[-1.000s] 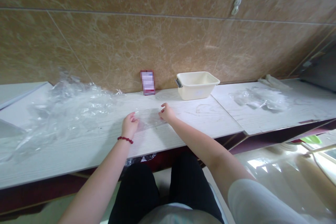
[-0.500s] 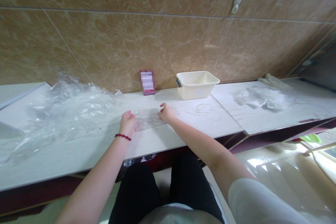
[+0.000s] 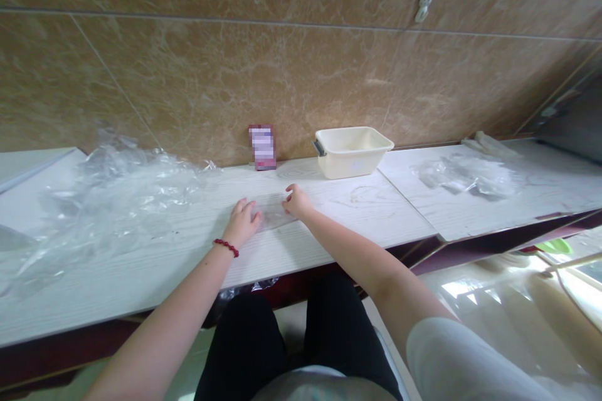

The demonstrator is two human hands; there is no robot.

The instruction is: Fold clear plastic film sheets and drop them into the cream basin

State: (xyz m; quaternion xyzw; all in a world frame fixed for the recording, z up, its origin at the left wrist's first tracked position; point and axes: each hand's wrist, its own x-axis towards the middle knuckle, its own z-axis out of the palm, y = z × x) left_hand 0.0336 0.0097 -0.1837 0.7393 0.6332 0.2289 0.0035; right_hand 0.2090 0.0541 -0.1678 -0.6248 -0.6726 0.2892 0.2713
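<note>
A small clear plastic bag (image 3: 273,212) lies flat on the white wood-grain tabletop (image 3: 329,219) in front of me. My left hand (image 3: 242,223), with a red bead bracelet at the wrist, rests on the bag's left part with its fingers stretched out flat. My right hand (image 3: 296,200) sits at the bag's right edge, fingers curled and pinched on the plastic.
A big heap of crumpled clear plastic (image 3: 108,194) covers the table's left side. A cream plastic tub (image 3: 352,150) and a small red-edged card (image 3: 262,146) stand by the brown marble wall. More clear plastic (image 3: 463,177) lies on the right table.
My left hand has opened from a curled grip and slid right, pressing flat onto the bag. My right hand has hardly moved.
</note>
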